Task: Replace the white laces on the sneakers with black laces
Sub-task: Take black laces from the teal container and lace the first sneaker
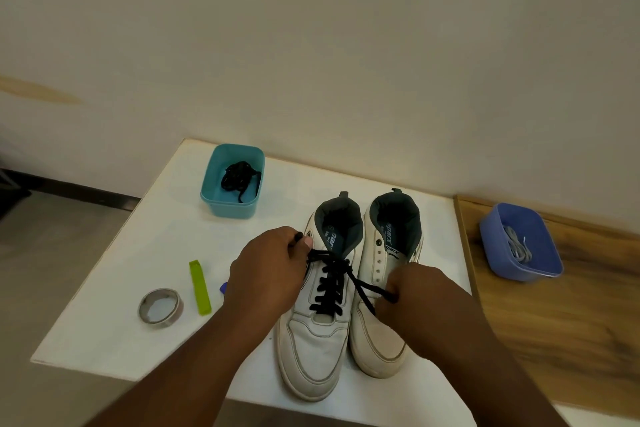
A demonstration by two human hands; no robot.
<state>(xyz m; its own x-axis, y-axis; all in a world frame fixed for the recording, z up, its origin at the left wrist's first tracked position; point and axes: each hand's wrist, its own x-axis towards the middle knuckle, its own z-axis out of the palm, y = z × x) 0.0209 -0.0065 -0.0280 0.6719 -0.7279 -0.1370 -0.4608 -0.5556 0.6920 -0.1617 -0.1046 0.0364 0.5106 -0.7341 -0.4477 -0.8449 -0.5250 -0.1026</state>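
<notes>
Two white sneakers stand side by side on a white table (145, 267), toes toward me. The left sneaker (315, 347) carries a black lace (329, 288) threaded through its eyelets. My left hand (263, 274) pinches one end of that lace at the shoe's upper left. My right hand (415, 302) grips the other end, pulled across the right sneaker (381, 350), whose eyelets hold no lace. A teal box (211, 180) at the back holds another black lace (239, 177). A blue box (540, 263) on the right holds white laces (517, 246).
A roll of tape (161, 307) and a green plastic strip (200, 287) lie left of the shoes. A small blue item (223, 287) peeks out beside my left hand. The blue box sits on a wooden surface (554, 340) adjoining the table. A wall rises behind.
</notes>
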